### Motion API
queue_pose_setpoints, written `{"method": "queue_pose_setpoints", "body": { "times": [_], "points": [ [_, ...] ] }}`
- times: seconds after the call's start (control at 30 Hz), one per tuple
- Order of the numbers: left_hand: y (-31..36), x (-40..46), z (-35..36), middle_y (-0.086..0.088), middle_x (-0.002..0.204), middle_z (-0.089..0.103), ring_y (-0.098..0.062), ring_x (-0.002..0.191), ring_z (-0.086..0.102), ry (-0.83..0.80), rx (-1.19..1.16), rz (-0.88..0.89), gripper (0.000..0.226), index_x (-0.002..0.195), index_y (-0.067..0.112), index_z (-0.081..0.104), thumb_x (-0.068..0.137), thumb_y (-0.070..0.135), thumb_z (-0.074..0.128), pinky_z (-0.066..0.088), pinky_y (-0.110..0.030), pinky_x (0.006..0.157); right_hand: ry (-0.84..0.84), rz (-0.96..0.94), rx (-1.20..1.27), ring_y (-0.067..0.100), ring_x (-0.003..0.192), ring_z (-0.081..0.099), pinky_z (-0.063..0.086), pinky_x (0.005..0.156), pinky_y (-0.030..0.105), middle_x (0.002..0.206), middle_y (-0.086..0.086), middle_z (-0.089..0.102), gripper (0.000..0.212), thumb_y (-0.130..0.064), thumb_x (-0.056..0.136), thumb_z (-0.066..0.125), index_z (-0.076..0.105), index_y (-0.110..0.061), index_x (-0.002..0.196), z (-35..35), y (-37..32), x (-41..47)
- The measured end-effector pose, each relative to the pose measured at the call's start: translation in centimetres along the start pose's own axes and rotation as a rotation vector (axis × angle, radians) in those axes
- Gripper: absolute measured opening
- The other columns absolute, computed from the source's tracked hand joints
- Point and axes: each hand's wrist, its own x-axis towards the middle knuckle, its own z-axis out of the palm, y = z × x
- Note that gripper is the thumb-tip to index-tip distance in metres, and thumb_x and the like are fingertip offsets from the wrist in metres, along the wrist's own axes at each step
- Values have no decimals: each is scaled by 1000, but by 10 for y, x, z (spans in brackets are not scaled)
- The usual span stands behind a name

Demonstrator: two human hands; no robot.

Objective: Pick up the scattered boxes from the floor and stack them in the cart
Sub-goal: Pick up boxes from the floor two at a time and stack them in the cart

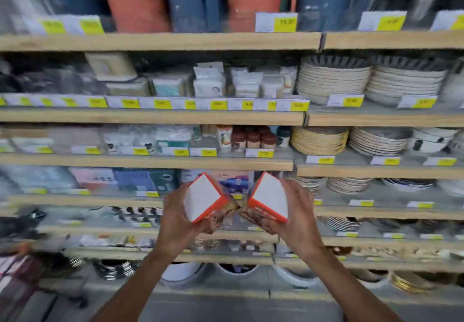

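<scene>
Two small rectangular cardboard boxes, each with a white panel edged in orange and a brown printed side, are being held up in front of me, one per hand. I am gripping the left box (204, 197) in my left hand (175, 217), fingers curled around its far side and palm under its lower edge; the box is tilting with its top corner pointing up and leaning right. I am gripping the right box (270, 199) in my right hand (298, 211) the same way, fingers wrapping the right face, the box tilting as a mirror of the other. The two boxes are sitting just beside each other, their lower inner corners near or touching at the middle; I cannot tell which because of blur. Both forearms are reaching up from the bottom of the view. Behind the boxes a run of light wooden store shelves (160, 41) is filling the frame, with yellow-and-white price tags (276, 22) along the shelf edges. On the top shelf, tall terracotta-red plastic containers (135, 5) and blue-grey plastic containers (195, 7) are standing side by side. On the right of the middle shelves, stacks of cream ceramic plates with dark rims (331, 77) and a stack of gold-rimmed plates (319, 140) are resting. Small brown-capped jars (252, 139) are standing on the third shelf near centre. Packaged goods on the left shelves are too blurred to identify.
</scene>
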Motion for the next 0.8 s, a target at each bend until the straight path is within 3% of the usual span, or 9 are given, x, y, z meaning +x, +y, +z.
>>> {"method": "queue_pose_setpoints", "body": {
  "times": [0.1, 0.17, 0.27, 0.33, 0.37, 0.47, 0.57, 0.7, 0.8],
  "points": [
    [-32, -16, -76, 18, 126, 47, -10, 117, 47, 128, -2, -32, 86, 129, 44, 43, 54, 52, 85, 41, -21, 93, -48, -105, 31, 16, 128, 31, 15, 101, 4, 140, 4, 43, 96, -81, 69, 56, 30, -38, 151, 58, -60, 17],
    [-54, -26, -125, 27, 123, 50, -2, 114, 52, 183, 23, -63, 83, 126, 33, 50, 56, 36, 94, 40, -9, 88, -88, -147, 67, 14, 126, 31, 21, 101, 14, 139, 0, 42, 92, -89, 71, 48, 26, -46, 150, 96, -99, 25],
    [-88, -43, -197, 2, 117, 59, -15, 112, 55, 251, 97, -147, 87, 131, 17, 57, 54, 32, 95, 43, -13, 87, -185, -193, 96, 25, 129, 36, 32, 101, 32, 142, 3, 43, 100, -85, 74, 51, 35, -26, 153, 153, -152, 33],
    [-100, -59, -242, 8, 113, 63, -16, 110, 59, 294, 107, -165, 81, 127, 28, 60, 52, 35, 91, 51, -31, 85, -226, -236, 81, 30, 132, 35, 37, 106, 43, 144, 7, 42, 99, -63, 73, 76, 37, -18, 152, 191, -181, 38],
    [-105, -67, -260, 16, 109, 65, -7, 106, 61, 330, 105, -166, 74, 120, 34, 61, 52, 31, 90, 53, -29, 81, -244, -253, 88, 29, 133, 35, 36, 109, 42, 145, 8, 40, 100, -51, 71, 85, 36, -18, 153, 208, -195, 39],
    [-119, -93, -309, 37, 105, 59, 17, 96, 53, 446, 189, -178, 67, 108, 41, 57, 50, 19, 83, 39, -3, 75, -288, -319, 146, 30, 132, 37, 24, 107, 22, 144, 9, 41, 103, -38, 65, 93, 40, -15, 151, 257, -239, 42],
    [-142, -121, -348, 29, 106, 49, 5, 99, 44, 554, 282, -296, 82, 124, 30, 55, 47, 32, 85, 30, -4, 85, -335, -380, 236, 24, 128, 37, 28, 103, 24, 141, 1, 38, 102, -44, 63, 91, 41, -17, 149, 301, -283, 41],
    [-174, -154, -392, 22, 108, 50, -3, 103, 42, 652, 330, -435, 92, 130, 27, 52, 44, 28, 86, 28, -2, 92, -429, -432, 370, 26, 129, 39, 38, 104, 38, 140, 2, 40, 104, -77, 67, 61, 42, -17, 149, 362, -334, 41],
    [-198, -173, -423, 6, 114, 53, -15, 110, 45, 700, 381, -526, 99, 134, 17, 55, 43, 41, 86, 39, -24, 96, -458, -465, 401, 28, 128, 40, 42, 106, 46, 139, 1, 41, 104, -54, 63, 87, 41, -19, 149, 417, -367, 49]
  ]
}}
